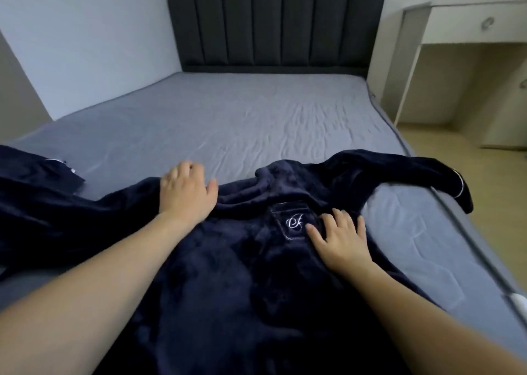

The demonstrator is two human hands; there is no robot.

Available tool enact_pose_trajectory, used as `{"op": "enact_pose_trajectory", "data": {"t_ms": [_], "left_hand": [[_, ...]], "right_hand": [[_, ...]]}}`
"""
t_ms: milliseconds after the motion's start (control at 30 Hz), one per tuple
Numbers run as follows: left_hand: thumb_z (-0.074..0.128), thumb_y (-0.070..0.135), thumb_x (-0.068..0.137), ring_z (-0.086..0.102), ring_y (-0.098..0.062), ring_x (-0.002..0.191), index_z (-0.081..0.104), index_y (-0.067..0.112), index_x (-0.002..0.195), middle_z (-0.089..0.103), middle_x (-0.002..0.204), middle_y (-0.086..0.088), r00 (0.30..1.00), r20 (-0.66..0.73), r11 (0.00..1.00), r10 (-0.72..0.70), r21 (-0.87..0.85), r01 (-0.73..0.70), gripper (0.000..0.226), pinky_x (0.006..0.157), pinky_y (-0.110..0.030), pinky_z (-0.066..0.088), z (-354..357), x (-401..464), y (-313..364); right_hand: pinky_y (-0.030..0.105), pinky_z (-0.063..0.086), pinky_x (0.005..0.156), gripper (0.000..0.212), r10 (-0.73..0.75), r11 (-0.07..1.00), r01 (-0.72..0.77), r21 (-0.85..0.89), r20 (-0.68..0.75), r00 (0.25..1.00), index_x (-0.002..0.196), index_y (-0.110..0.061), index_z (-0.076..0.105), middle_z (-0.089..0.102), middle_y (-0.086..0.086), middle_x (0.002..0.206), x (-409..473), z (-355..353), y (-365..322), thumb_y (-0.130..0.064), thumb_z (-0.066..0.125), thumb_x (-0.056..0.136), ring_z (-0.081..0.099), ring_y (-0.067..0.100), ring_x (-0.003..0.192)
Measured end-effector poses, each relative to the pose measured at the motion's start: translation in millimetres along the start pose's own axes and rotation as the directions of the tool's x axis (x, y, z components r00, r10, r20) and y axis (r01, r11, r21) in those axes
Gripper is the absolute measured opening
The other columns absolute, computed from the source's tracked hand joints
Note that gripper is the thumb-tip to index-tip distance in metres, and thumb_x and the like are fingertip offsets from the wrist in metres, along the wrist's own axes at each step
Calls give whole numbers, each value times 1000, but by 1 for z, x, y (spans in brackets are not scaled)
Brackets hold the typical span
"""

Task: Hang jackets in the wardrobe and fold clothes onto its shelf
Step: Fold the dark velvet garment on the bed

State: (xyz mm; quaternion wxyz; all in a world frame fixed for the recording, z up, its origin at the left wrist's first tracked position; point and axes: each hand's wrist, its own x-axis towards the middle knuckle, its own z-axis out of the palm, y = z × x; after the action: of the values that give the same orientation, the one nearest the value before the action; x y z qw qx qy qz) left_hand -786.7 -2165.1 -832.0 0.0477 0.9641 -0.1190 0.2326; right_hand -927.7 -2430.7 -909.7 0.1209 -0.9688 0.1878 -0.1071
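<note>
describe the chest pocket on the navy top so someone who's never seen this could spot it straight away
On the grey-sheeted bed a plush navy top lies spread at the near edge, with both hands resting on it. Just left of the right hand sits the chest pocket. It alone carries a white embroidered cursive monogram and pale stitched edging.

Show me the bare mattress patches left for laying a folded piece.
Widest bare sheet lies between the headboard and the navy robe. A smaller patch sits under the right sleeve by the bed edge. The near half is crowded: robe, left hand, right hand.
</note>
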Motion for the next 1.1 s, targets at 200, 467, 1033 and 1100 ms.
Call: {"op": "enact_pose_trajectory", "data": {"t_ms": [200,467,1033,1100], "left_hand": [[59,44,75,66,-26,100,67,16,110,67,118,-6,474,873,973,117,-197,124,45,94,-39,51,28,63,55],[44,48,97,59,-34,102,50,15,112,63,111,-14,991,111,981,74,171,-92,37,76,-38,43,41,138,44],[56,22,96,61,-29,107,62,7,118,65,118,-16,665,476,705,576,-701,-109,28,94,-35,49,71,149,386],[50,21,100,66,-29,94,62,1,118,68,106,-18,688,517,454,510,-841,295,29,89,-39,54,76,149,402]], "right_hand": [[44,30,104,46,240,971,-232,60,-192,952,116,-11,51,43,13,124,52,-7,31,-50,47,91,39,36,118],[40,9,120,66,216,975,-202,92,-183,959,149,-19,29,22,12,154,44,11,41,-54,34,93,20,27,142],[19,51,82,23,676,-237,29,971,144,723,94,-12,59,66,5,94,61,-13,96,6,45,92,64,17,92],[35,52,90,21,533,-632,102,768,335,777,109,-4,56,65,16,108,66,-27,122,-1,40,96,64,29,104]]}}
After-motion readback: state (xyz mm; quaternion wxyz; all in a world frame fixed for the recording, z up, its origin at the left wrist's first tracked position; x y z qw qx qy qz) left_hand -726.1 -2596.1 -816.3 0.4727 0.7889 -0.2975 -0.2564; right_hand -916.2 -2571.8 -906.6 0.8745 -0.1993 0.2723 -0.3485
